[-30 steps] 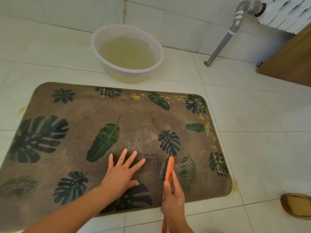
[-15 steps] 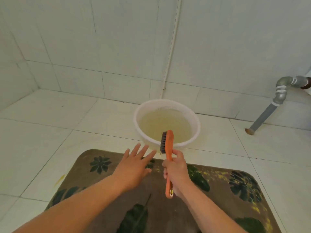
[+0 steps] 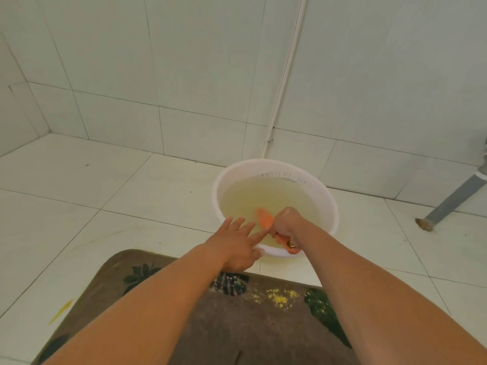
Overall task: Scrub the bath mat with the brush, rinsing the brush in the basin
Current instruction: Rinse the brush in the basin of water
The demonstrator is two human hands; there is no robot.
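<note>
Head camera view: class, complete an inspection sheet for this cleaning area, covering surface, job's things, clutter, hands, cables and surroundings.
Surface: pale tiled floor, with a yellow streak left of the mat.
Job's things: brown leaf-print bath mat; white basin of cloudy yellowish water; orange brush, head dipped in it.
Clutter: yellow crumbs on the mat's far edge.
Hands: right hand grips the brush handle; left hand open, fingers spread over the basin's near rim.
Cables: nothing seen.
Surroundings: tiled wall; thin white pipe up the wall; grey pipe at right.
</note>
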